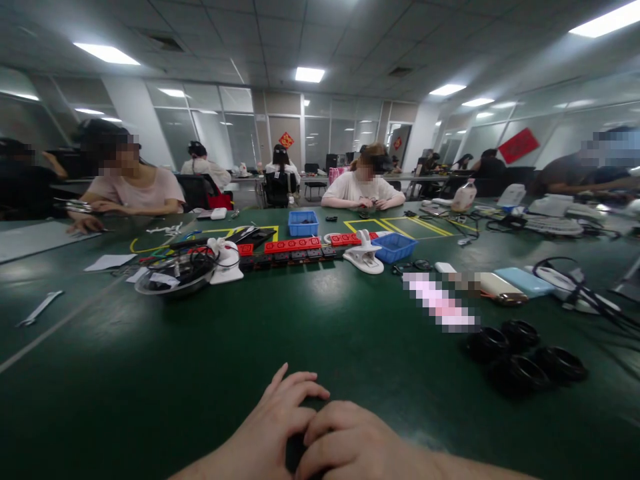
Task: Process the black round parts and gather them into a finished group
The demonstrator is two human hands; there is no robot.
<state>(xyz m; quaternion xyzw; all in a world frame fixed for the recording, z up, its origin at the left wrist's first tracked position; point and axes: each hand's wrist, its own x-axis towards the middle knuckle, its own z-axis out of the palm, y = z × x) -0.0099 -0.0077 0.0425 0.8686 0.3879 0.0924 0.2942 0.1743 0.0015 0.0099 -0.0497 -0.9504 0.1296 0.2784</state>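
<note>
And we're in tight: both hands down, nearer than the metal bowl [187, 289] and off to its R. L hand [287, 415] w/ fingers loosely fanned, thumb bent in; R hand [357, 440] w/ fingers curled over to meet it. Btw the two, same side of the bowl, a dark bit [295, 455], mostly hidden; can't tell if it's pinched or just cupped. Good form here, prob: L steadies, R fingertips do the fine stuff, dark bit tipped to the light b/c the hands shade it. Green desk [165, 363] looks glossy, so small pcs might skid; best stay low over it. R of the bowl runs a red-and-black strip [293, 247], blue bins [303, 230] just past it; black rings [520, 372] sit well R, so mind the R elbow. Far beyond the bowl, a person in a white top [345, 188] sits opposite, then glass partitions [343, 137], w/ a red banner [519, 145] way R and ceiling lights [310, 74] lit overhead.
</note>
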